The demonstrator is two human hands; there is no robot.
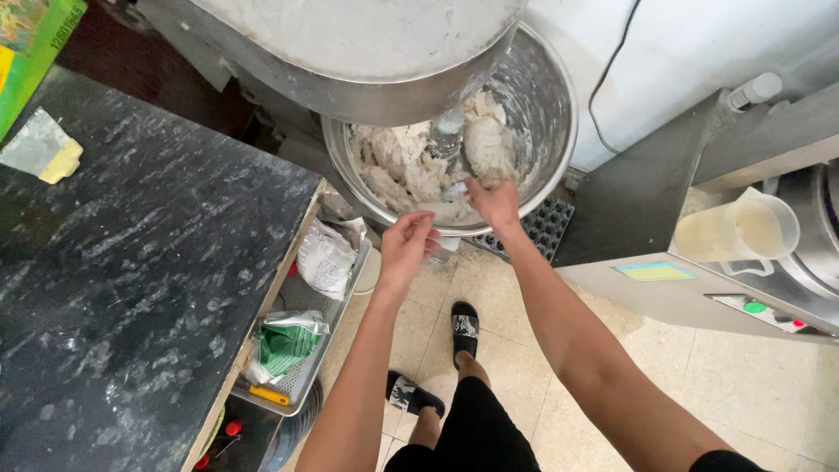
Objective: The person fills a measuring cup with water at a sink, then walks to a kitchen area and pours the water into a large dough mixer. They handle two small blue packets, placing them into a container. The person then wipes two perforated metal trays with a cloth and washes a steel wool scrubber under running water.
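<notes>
2 bare hands work at the bowl [551, 105], a steel mixer bowl that serves as the landmark. The right hand [495, 201] reaches over the bowl's near rim, fingers curled together and pressed into the dough [411, 166], a shaggy pale mass lying inside the bowl around the hook [447, 140]; whether the fingers pinch a piece I cannot tell. The left hand [405, 249] hovers just below the bowl's rim, fingers loosely bent and slightly apart, holding nothing clear to see, probably kept close to steady or catch. Above the bowl sits the mixer head [367, 52], dusted with flour. Left of the bowl stands a dark counter [131, 262], with a tray [306, 385] of bags on a shelf beneath its edge. Right of the bowl, well apart, a plastic jug [743, 232] rests on another machine [664, 288]. Below the bowl, 2 sandals [463, 328] stand on the tiled floor [769, 393].
</notes>
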